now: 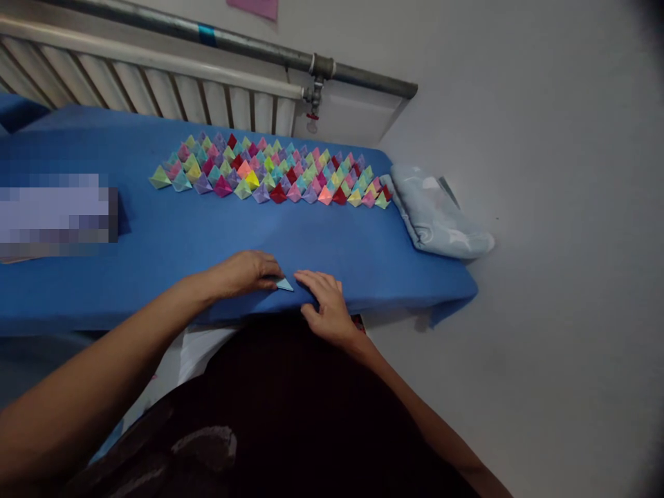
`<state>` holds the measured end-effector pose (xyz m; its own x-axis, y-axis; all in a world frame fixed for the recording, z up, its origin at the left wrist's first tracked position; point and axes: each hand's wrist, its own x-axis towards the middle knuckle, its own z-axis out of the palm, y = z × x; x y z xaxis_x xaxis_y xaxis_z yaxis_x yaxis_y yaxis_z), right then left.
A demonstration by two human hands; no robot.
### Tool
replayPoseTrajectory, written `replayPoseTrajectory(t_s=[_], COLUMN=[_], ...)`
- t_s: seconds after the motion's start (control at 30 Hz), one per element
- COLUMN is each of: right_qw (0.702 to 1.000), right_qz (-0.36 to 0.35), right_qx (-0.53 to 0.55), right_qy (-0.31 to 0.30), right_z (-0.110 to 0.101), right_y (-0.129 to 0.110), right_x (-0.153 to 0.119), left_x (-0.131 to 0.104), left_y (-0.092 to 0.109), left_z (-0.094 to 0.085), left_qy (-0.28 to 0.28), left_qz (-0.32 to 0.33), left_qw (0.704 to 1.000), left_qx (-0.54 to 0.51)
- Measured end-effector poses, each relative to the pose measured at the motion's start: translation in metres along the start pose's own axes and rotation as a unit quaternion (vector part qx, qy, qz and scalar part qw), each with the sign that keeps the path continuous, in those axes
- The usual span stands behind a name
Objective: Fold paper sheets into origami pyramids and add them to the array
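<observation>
A small piece of folded light-blue paper (284, 284) lies at the front edge of the blue-covered table (342, 242). My left hand (253, 272) is closed on its left end, fingers and thumb pressed together, so only a pointed tip shows. Just to the right of that tip, my right hand (326, 304) rests near the edge with its fingers apart and nothing in them. Farther back stand rows of small folded paper boats (270, 173) in green, pink, red, purple, yellow and blue.
A folded grey-blue blanket (440, 214) lies at the table's right end, beside the wall. Behind the table are a white radiator (181, 93) and a metal pipe (259, 52) with a valve (313, 104). A blurred-out object (57, 211) sits on the left.
</observation>
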<state>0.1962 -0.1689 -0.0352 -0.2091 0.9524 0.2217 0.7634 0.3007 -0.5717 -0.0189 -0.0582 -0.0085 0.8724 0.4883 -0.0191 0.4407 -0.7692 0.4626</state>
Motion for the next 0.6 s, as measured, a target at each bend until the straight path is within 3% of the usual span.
replayPoseTrajectory(t_s=[0.23, 0.37, 0.6], right_qw=[0.999, 0.995, 0.983], right_qz=[0.028, 0.068, 0.072], right_qx=[0.038, 0.061, 0.169], right_qy=[0.026, 0.035, 0.019], right_z=[0.000, 0.002, 0.011], right_y=[-0.006, -0.011, -0.014], right_x=[0.004, 0.021, 0.043], left_x=[0.003, 0.003, -0.001], left_y=[-0.004, -0.003, 0.000], left_z=[-0.006, -0.004, 0.005], left_qy=[-0.007, 0.010, 0.047], left_qz=[-0.064, -0.120, -0.150], left_qw=[0.987, 0.975, 0.958], left_qx=[-0.148, -0.188, -0.240])
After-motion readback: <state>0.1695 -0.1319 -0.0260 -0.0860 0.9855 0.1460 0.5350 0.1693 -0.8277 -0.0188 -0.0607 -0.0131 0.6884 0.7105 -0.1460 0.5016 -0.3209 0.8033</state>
